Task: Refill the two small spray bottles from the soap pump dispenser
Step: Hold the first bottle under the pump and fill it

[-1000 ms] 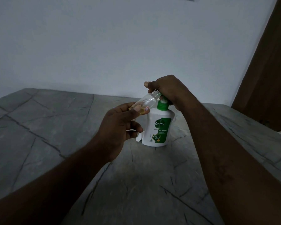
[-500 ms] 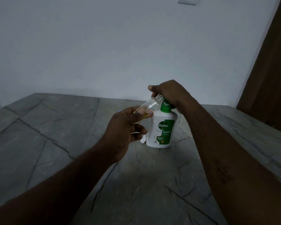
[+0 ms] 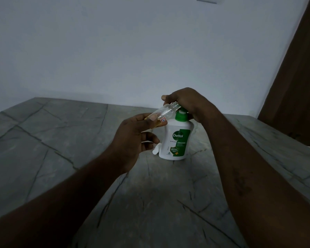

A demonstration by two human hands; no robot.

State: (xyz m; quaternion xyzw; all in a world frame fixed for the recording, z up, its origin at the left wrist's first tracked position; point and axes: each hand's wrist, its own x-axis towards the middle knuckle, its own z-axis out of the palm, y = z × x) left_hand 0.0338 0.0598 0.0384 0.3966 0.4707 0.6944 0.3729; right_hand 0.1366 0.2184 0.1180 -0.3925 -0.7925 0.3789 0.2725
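Observation:
A white soap dispenser with a green label and green pump collar stands on the grey stone table. My right hand covers the pump head from above, fingers curled over it. My left hand pinches a small clear spray bottle by its lower end, tilted, its uncapped neck up against the pump under my right hand. A little yellowish liquid lies in the bottle's lower end. A small white object lies on the table left of the dispenser's base, partly hidden; I cannot tell what it is.
A white wall rises behind the table, with a wall plate at the top edge. A dark brown door or panel stands at the right. The table's far right edge runs near that panel.
Both hands, the bottle and the dispenser keep the same pose relative to each other. The camera has tilted, so everything sits lower and further right in the view.

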